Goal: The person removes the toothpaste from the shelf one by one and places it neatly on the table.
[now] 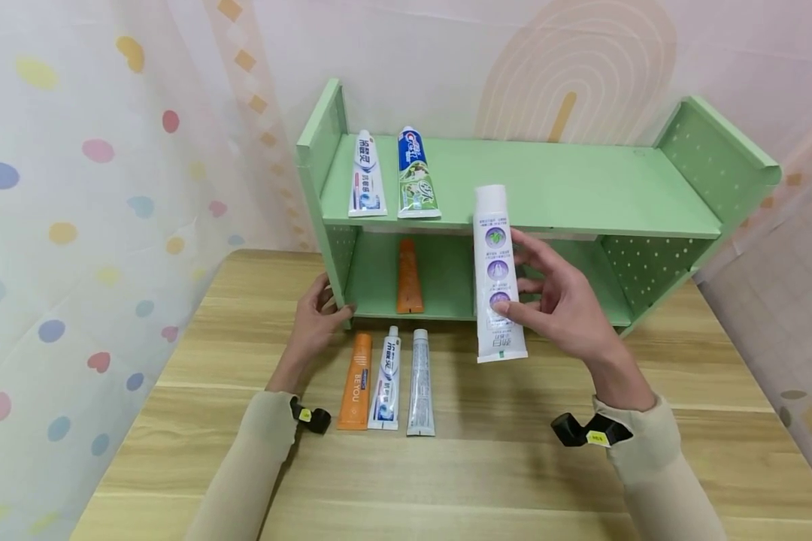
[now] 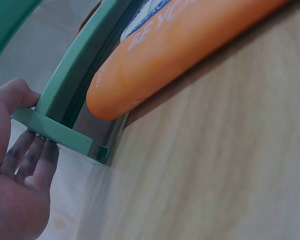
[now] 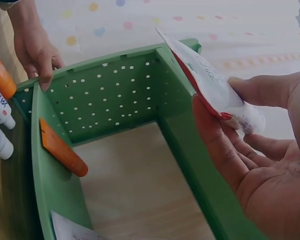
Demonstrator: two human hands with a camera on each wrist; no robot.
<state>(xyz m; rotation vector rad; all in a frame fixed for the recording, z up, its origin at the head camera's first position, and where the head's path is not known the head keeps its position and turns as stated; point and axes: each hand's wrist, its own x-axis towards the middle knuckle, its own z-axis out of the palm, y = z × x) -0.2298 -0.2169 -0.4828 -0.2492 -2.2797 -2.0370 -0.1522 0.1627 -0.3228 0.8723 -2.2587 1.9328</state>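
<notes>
My right hand [image 1: 562,304] pinches a white toothpaste tube [image 1: 494,274] with purple round pictures, thumb on its front and fingers behind. The tube is held cap end up, in front of the green two-tier shelf [image 1: 548,188], overlapping the upper board's front edge in the head view. My left hand [image 1: 313,319] grips the lower front corner of the shelf's left side, thumb and fingers on opposite faces in the left wrist view. Near that hand on the table lie an orange tube [image 1: 356,383], a white-and-blue tube [image 1: 386,383] and a silvery-white tube [image 1: 421,383], side by side.
On the upper board lie a white-and-blue toothpaste tube [image 1: 368,176] and a blue-and-green one [image 1: 416,176]. The lower board bears an orange tube [image 1: 409,278] and, in the right wrist view, a white tube [image 3: 72,231]. A patterned curtain [image 1: 176,150] hangs behind the wooden table [image 1: 514,481].
</notes>
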